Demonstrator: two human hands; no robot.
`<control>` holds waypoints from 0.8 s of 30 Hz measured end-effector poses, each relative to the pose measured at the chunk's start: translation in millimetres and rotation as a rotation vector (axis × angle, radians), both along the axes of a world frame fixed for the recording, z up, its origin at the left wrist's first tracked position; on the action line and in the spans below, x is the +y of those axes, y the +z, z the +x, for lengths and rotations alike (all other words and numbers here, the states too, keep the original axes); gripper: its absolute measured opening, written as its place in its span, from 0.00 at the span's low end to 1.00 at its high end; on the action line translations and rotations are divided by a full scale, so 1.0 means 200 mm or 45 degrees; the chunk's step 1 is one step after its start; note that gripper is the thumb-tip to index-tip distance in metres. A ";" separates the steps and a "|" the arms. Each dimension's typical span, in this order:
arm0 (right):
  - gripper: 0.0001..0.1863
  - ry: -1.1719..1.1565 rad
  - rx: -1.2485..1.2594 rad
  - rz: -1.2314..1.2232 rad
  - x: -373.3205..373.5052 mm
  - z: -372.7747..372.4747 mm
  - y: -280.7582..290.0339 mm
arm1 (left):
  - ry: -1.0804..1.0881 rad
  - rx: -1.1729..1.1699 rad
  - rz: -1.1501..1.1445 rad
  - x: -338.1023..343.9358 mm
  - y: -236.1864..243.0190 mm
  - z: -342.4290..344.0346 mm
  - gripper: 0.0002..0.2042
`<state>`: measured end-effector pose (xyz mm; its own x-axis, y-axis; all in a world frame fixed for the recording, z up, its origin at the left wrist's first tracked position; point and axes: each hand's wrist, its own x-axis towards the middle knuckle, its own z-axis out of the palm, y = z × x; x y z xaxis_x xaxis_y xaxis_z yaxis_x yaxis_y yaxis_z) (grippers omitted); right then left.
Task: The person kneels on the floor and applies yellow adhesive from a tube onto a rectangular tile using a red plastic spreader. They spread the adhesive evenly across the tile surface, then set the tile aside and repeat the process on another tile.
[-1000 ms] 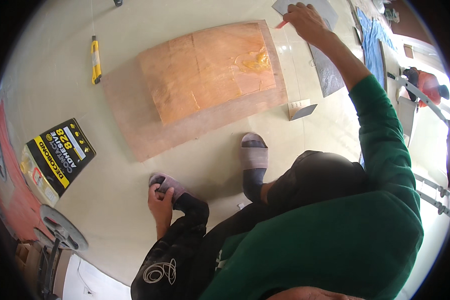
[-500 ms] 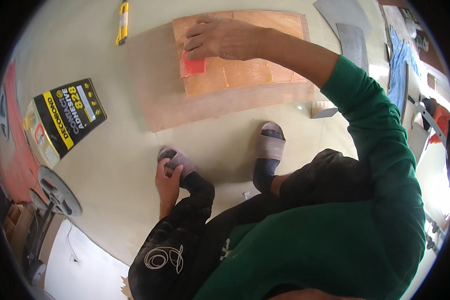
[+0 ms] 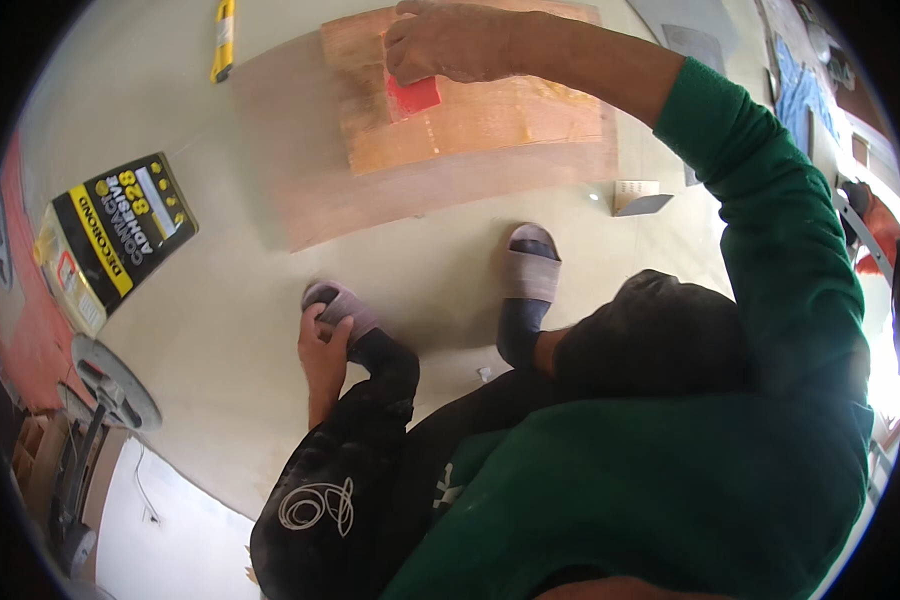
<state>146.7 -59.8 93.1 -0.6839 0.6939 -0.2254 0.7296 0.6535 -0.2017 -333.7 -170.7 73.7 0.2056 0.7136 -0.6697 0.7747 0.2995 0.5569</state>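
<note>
Pressing red spreader point(image 3: 413, 95) on plywood sheet point(image 3: 470, 120), right hand point(image 3: 450, 42) outstretched, left hand point(image 3: 322, 345) gripping sandal point(image 3: 342, 305)

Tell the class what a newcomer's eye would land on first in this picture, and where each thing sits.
At top centre, the right hand presses a red scraper onto an orange-brown wooden board lying on the pale floor. Lower down, the left hand rests on a grey slipper. A black and yellow can lies at the left.

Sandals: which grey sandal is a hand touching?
The grey slide sandal on the left foot: the left hand grips it. The other grey sandal, nearer the wooden board, has no hand on it.
</note>
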 end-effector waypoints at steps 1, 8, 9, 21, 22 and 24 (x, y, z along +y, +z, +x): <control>0.14 0.056 -0.033 0.013 -0.01 0.03 0.00 | -0.007 0.008 0.005 0.00 0.01 0.01 0.24; 0.18 -0.147 0.051 -0.034 -0.36 0.39 0.00 | 0.036 -0.027 -0.074 0.02 -0.01 0.02 0.25; 0.19 -0.175 0.045 -0.023 -0.41 0.43 0.01 | 0.023 -0.023 -0.082 0.02 -0.01 0.01 0.25; 0.23 -0.759 -0.178 -0.138 -1.13 0.69 0.17 | -0.053 -0.136 -0.244 0.04 0.02 0.12 0.21; 0.24 -0.809 -0.141 -0.081 -1.23 0.68 0.15 | -0.082 -0.183 -0.273 0.04 0.01 0.13 0.20; 0.27 -0.855 0.094 0.223 -1.21 0.57 0.23 | -0.346 -0.220 0.104 0.04 -0.05 0.15 0.17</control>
<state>261.5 -301.9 138.9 -0.1036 0.9938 -0.0414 0.9755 0.0934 -0.1991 -303.1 -161.8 63.9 0.5011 0.6671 -0.5512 0.7123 0.0438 0.7005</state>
